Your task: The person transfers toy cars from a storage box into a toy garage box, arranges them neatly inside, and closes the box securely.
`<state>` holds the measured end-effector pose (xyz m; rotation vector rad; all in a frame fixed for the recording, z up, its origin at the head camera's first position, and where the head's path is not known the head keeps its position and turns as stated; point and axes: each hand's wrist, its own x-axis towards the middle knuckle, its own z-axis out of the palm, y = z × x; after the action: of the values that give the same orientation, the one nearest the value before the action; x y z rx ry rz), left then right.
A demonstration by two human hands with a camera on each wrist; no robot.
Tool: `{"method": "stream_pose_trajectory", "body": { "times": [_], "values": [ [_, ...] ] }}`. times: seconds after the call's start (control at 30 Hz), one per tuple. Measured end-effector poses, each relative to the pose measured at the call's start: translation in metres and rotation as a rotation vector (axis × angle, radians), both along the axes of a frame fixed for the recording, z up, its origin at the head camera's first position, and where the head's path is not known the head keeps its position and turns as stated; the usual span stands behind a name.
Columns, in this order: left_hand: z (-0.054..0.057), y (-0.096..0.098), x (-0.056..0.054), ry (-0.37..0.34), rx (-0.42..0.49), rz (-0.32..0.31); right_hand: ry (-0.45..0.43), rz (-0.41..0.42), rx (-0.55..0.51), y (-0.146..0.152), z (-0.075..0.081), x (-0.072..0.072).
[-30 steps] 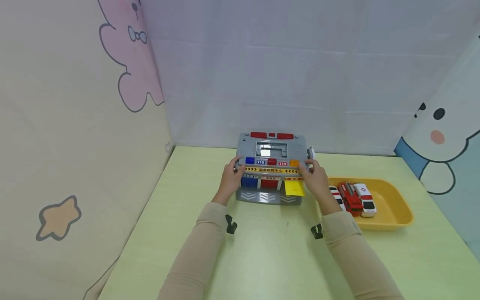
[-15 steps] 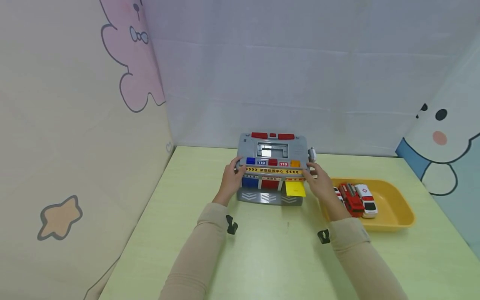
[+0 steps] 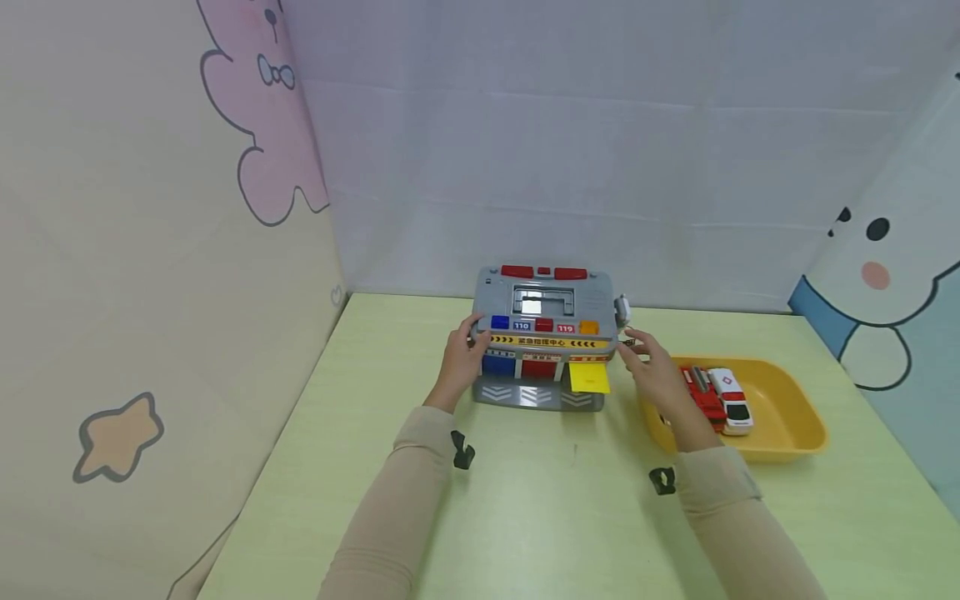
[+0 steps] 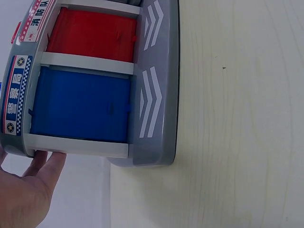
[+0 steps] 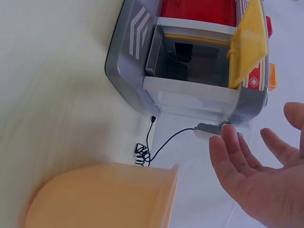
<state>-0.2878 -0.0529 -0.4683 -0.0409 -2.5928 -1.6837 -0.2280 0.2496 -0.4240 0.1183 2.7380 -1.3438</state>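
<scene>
A grey toy garage (image 3: 543, 342) with red, blue and orange buttons on its sloped top stands on the table. Its blue door (image 4: 80, 104) and red door (image 4: 92, 35) are down, while the yellow door (image 5: 249, 42) is swung up from a dark bay. My left hand (image 3: 459, 360) grips the garage's left edge, thumb at the front and fingers along the side. Just off the right side, my right hand (image 3: 656, 379) has loosely spread fingers and holds nothing. Close to its fingertips is a grey-white toy handset (image 5: 209, 129) on a black coiled cord.
A yellow tray (image 3: 787, 417) stands to the right, partly under my right forearm. In it lie a red toy fire engine (image 3: 703, 396) and a white-and-red toy ambulance (image 3: 731, 402). A pale cloth wall (image 3: 600, 167) rises behind the table.
My right hand has let go of the garage's right edge and moved right, toward the tray. The left hand stays where it was, and the yellow door remains up.
</scene>
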Motion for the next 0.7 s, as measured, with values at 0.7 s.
{"method": "stream_pose_trajectory", "body": {
  "times": [0.7],
  "values": [
    [0.002,0.000,0.000,-0.011,0.003,0.002,0.009,0.015,0.043,0.039,0.001,0.018]
  ]
}}
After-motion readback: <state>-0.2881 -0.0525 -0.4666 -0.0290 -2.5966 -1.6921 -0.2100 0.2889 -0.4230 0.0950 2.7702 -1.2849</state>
